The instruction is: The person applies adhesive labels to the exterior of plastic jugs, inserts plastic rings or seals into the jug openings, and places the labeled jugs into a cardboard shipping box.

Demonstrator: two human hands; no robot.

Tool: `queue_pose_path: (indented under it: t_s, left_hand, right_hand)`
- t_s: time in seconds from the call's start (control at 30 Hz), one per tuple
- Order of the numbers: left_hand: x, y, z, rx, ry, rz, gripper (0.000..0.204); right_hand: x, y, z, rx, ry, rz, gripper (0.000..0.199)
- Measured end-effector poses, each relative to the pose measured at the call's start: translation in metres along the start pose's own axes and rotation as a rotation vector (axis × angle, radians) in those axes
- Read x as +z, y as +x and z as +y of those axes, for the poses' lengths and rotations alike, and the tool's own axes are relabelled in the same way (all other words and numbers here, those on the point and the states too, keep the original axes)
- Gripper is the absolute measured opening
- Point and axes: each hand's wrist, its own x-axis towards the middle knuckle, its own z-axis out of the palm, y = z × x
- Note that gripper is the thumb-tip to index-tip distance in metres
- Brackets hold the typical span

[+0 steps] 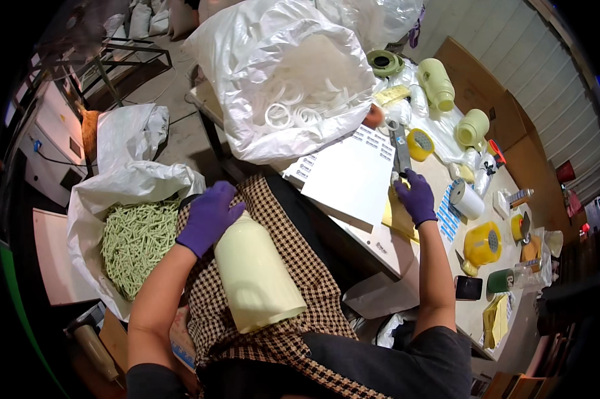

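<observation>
Across my lap, on a brown-and-black checked apron (326,302), lies a pale yellow-green plastic bottle-shaped shell (257,276), its wide open end toward my lower right. My left hand (210,218), in a purple glove, is closed round its narrower far end. Over the table my right hand (417,197), also purple-gloved, has its fingers curled in at the near end of a flat grey strip-like tool (400,149). What those fingers grip is too small to make out. Beside that hand lie a stack of white printed sheets (353,179) and a yellow paper (396,216).
A white sack of translucent rings (293,110) stands at the table's far left. Another sack holds pale green strips (137,239) at my left. On the right are more pale green shells (436,83), yellow tape rolls (483,243), a white roll (467,199) and a phone (469,288).
</observation>
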Motion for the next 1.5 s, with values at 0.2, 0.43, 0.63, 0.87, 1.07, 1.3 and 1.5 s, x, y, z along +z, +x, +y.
queue_pose_path:
  t_s: [0.2,0.43,0.63,0.87,1.07,1.3,1.5]
  left_hand:
    - [0.010,0.064,0.046,0.613,-0.184,0.055,0.059]
    - [0.062,0.115,0.122,0.594,0.406,-0.445,0.114]
    - [0.084,0.089,0.163,0.561,0.558,-0.456,0.071]
    - [0.073,0.094,0.167,0.548,0.489,-0.514,0.099]
    - [0.075,0.096,0.163,0.544,0.428,-0.506,0.094]
    - [0.040,0.096,0.131,0.629,0.099,-0.383,0.063]
    - [-0.028,0.017,-0.004,0.010,-0.391,0.273,0.038]
  right_hand:
    - [0.023,0.004,0.006,-0.094,-0.344,-0.094,0.029]
    - [-0.023,-0.009,-0.021,-0.039,-0.278,0.099,0.022]
    - [-0.024,-0.020,-0.069,-0.390,0.251,0.165,0.034]
    - [0.042,0.015,-0.107,-0.357,0.117,0.003,0.025]
    - [0.066,0.031,-0.095,-0.401,0.037,0.067,0.030]
    - [0.065,0.088,-0.078,-0.584,0.364,0.058,0.040]
    - [0.000,0.008,-0.107,0.142,1.065,0.144,0.040]
